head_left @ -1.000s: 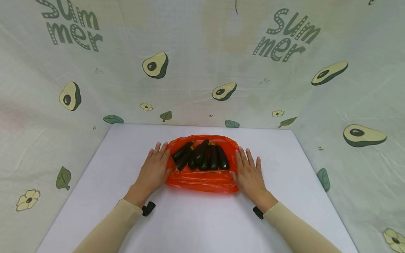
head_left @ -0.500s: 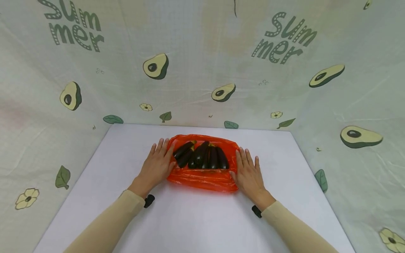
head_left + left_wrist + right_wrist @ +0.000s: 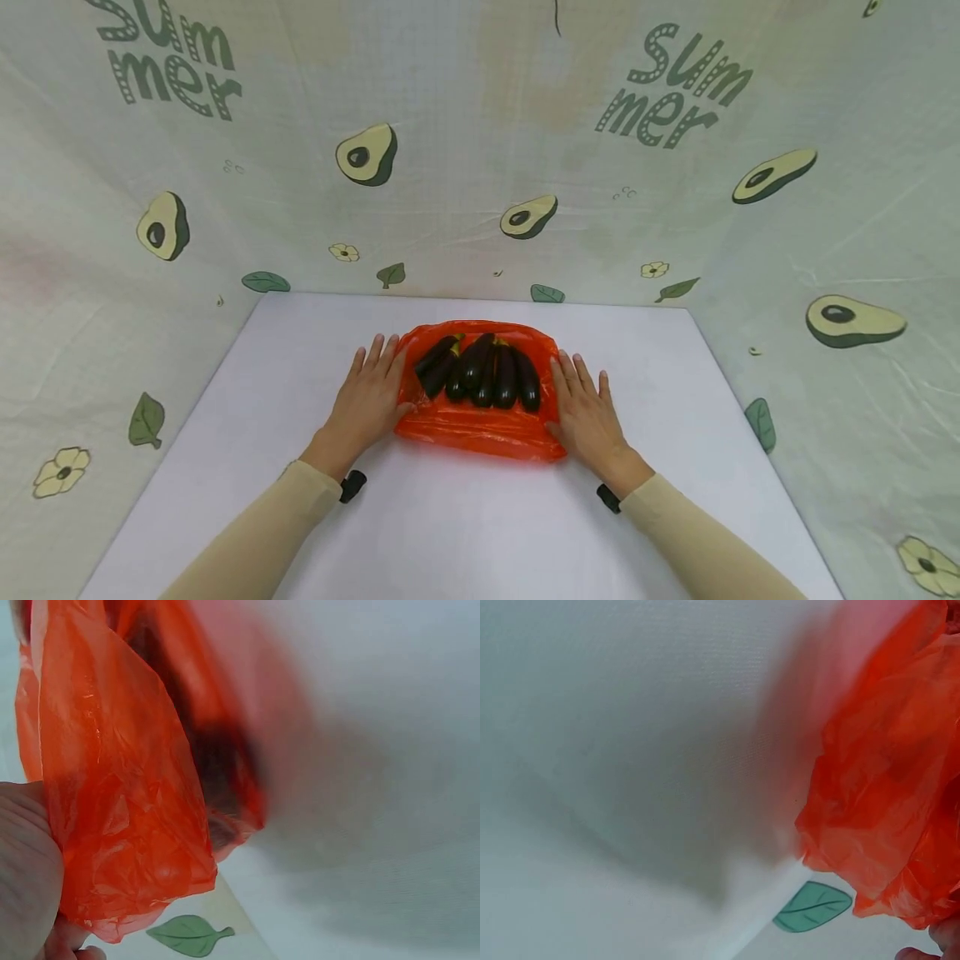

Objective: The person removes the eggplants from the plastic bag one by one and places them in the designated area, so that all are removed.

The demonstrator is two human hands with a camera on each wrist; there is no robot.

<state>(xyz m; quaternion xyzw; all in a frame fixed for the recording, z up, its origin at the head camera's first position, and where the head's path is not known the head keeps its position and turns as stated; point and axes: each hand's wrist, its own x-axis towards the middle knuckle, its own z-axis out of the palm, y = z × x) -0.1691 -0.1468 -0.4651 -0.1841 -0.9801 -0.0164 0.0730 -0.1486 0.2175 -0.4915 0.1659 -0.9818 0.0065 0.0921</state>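
Observation:
A red plastic bag lies in the middle of the white table with its mouth spread wide. Several dark, glossy eggplants sit side by side inside it, stems pointing away. My left hand lies along the bag's left side, fingers straight and thumb at the near left corner. Along the opposite side rests my right hand, its fingers extended too. In the left wrist view the bag's crinkled wall stands beside the palm. The right wrist view shows bag film and a few fingertips.
The white table runs back to a cloth backdrop printed with avocados, leaves and lettering. Cloth also hangs at the left and right sides. Black straps circle the wrists below beige sleeves.
The bag's front edge has dropped a little, showing more of the eggplants' near ends. My right hand has shifted slightly inward, and my left hand has moved slightly down and left.

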